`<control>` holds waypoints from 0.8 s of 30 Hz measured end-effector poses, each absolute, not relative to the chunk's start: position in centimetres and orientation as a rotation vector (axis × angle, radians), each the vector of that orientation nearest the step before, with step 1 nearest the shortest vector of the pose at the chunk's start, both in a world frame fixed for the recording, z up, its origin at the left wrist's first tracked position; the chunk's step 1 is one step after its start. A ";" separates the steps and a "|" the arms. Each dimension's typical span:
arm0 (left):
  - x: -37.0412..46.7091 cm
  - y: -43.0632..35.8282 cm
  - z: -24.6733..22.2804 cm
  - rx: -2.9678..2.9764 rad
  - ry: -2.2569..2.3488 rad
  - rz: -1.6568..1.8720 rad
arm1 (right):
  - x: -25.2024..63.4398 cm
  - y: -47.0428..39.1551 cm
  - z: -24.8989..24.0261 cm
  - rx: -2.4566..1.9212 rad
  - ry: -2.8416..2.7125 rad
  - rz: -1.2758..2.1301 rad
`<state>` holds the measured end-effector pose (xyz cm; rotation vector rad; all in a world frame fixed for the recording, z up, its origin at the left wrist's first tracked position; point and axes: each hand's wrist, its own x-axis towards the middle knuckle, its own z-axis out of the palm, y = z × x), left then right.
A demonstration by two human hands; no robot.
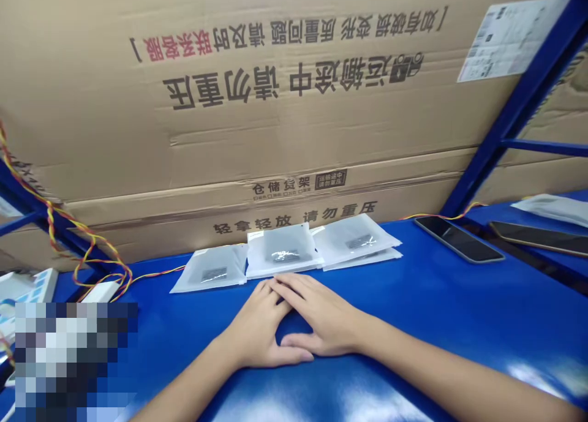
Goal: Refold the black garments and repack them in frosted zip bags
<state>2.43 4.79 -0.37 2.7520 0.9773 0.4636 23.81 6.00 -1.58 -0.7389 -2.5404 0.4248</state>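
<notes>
My left hand (pixel 261 331) lies flat on the blue tabletop, fingers stretched out and holding nothing. My right hand (pixel 327 319) rests beside it, with its fingertips laid over those of the left hand and the thumbs meeting nearer to me. Just beyond the fingertips sits a frosted zip bag (pixel 281 243) with something dark inside. To its left is another frosted bag (pixel 193 274), close to the left hand. On the right, a further frosted bag (pixel 335 238) lies on top of a similar one.
A large printed cardboard box (pixel 294 140) stands behind the blue table (pixel 413 299), between blue metal posts (pixel 519 103). Two phones, one dark-screened (pixel 459 239) and one at the edge (pixel 542 238), lie at right. Twisted red-yellow wires (pixel 92 244) hang at left near a blurred patch.
</notes>
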 end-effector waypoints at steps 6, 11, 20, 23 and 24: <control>2.8 4.1 -0.7 2.673 0.868 0.396 | 23.9 6.1 -1.9 -0.724 -2.543 0.599; 3.1 3.7 -1.1 2.661 0.892 0.407 | 23.9 6.1 -2.3 -0.689 -2.529 0.620; 3.2 3.9 -1.2 2.691 0.886 0.408 | 23.7 6.1 -2.3 -0.690 -2.478 0.606; 3.2 3.9 -1.2 2.697 0.872 0.409 | 23.7 6.0 -2.3 -0.690 -2.469 0.600; 3.2 3.9 -1.2 2.696 0.872 0.412 | 23.7 6.0 -2.3 -0.691 -2.471 0.599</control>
